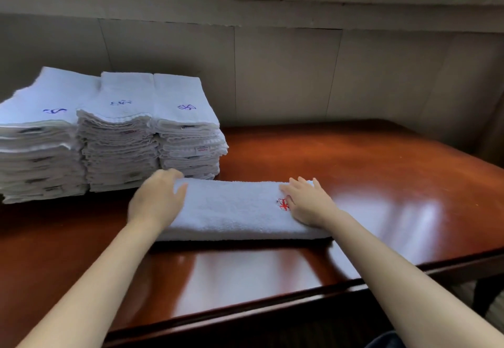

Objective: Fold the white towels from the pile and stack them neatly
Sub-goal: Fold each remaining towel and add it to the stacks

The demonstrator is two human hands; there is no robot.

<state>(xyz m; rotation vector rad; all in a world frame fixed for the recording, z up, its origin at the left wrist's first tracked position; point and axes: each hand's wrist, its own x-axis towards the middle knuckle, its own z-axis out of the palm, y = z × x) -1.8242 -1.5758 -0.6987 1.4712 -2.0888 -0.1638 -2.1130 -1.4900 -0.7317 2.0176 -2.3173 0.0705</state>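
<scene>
Polished wooden table (354,184): folded white terry towel (234,211) under my flat left hand (155,203) and right hand (308,203); three stacks (114,135) done at far-left corner.

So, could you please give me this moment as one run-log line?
step: flattening folded towel | left hand: flat on its left end | right hand: flat on right end | stacks: three, behind-left | table

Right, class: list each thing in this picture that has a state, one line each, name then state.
Towel on table: folded into a long strip, lying flat.
Left hand: open, resting on the towel's left end.
Right hand: open, flat on its right end.
Three towel stacks: folded, side by side.
</scene>
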